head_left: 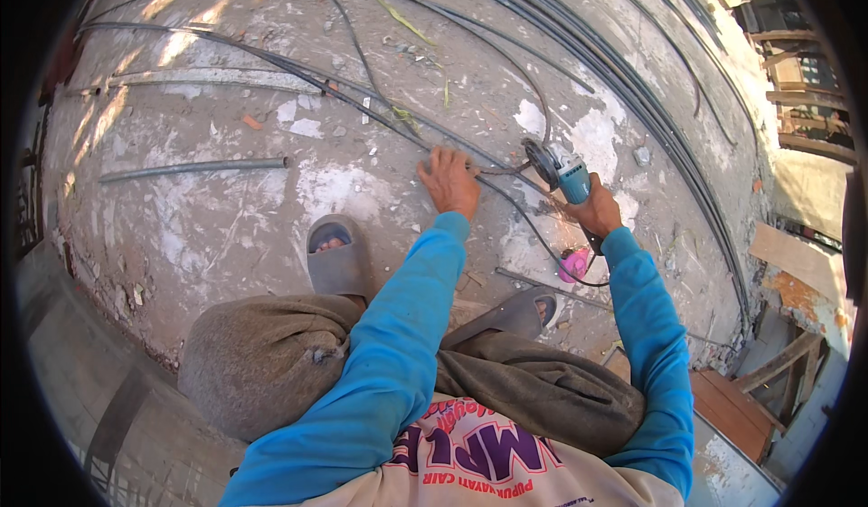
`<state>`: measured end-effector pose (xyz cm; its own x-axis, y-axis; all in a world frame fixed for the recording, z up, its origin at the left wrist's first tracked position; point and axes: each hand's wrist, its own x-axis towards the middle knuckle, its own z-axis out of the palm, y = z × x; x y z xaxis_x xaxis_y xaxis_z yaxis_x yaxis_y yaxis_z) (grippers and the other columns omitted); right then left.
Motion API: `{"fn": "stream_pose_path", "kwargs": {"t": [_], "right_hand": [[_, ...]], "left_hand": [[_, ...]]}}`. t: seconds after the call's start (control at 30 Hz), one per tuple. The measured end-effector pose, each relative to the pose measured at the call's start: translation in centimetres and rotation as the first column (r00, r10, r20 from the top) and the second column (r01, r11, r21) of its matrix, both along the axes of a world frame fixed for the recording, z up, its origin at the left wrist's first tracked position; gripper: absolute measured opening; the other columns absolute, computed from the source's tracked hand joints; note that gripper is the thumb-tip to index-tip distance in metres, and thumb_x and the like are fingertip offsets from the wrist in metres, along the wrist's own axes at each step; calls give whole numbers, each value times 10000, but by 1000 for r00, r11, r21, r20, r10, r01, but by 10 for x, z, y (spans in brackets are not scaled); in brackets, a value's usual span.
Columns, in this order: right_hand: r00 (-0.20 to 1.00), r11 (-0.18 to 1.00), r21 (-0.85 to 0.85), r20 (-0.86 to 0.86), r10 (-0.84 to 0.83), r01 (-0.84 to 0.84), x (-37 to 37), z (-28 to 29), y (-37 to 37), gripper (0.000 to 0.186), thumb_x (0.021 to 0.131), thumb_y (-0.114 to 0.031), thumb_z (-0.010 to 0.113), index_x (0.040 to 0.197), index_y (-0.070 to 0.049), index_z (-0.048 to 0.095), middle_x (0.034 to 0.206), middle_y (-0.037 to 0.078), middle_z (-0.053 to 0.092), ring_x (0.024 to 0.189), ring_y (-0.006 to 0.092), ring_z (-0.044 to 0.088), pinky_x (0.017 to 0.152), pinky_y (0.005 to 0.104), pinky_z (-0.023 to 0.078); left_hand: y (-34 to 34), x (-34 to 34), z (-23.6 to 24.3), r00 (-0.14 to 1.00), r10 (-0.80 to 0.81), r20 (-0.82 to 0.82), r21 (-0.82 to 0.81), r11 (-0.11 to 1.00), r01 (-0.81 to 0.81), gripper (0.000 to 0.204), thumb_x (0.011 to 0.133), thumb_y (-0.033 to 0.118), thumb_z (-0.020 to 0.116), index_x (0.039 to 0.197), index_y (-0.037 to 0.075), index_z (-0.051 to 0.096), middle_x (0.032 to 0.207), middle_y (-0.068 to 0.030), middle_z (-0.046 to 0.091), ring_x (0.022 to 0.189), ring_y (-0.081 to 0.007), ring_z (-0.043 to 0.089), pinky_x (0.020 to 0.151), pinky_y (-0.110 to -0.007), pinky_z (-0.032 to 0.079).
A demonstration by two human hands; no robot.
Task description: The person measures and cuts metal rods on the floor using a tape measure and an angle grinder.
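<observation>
My right hand (pixel 595 209) is wrapped round the teal body of an angle grinder (pixel 573 182). The grinder's dark disc and guard (pixel 542 164) face left, over the end part of a long steel rebar (pixel 271 58). Faint orange streaks show beneath the tool. My left hand (pixel 449 182) is closed over the bars to the left of the disc, its fingers curled on a rebar. How many bars lie under that palm is hidden. A pink wrapping (pixel 574 266) sits on the floor beside a dark cord near my right wrist.
A bundle of long rebars (pixel 624 82) curves along the right side. A short metal pipe (pixel 194 170) and a long pale strip (pixel 217 77) lie to the left on the rough concrete floor (pixel 244 263). My sandalled feet (pixel 339 258) are close by. Wood pieces (pixel 800 100) are stacked far right.
</observation>
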<state>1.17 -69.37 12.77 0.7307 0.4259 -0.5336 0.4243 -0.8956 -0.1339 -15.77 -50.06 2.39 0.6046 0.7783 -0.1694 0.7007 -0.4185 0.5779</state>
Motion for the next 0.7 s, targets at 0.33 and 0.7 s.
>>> {"fn": "stream_pose_path", "kwargs": {"t": [0.33,0.7], "right_hand": [[1000,1000,19,-4,-1,1,7,-6,8,694,660,-291,758,1209,17,465,1000,286,668,930,435,661,828,478,517],[1000,1000,-24,-10,14,-14,4,0,16,725,676,-301,769,1237,25,447,984,303,659,928,443,657,828,466,513]], "left_hand": [[-1,0,3,1000,2,0,14,1000,-2,190,807,178,756,966,118,670,1175,-60,588,1307,-284,411,1101,-603,230],[2,-3,5,1000,-5,1,12,1000,5,192,806,191,757,966,123,675,1180,-52,593,1313,-281,409,1100,-599,229]]}}
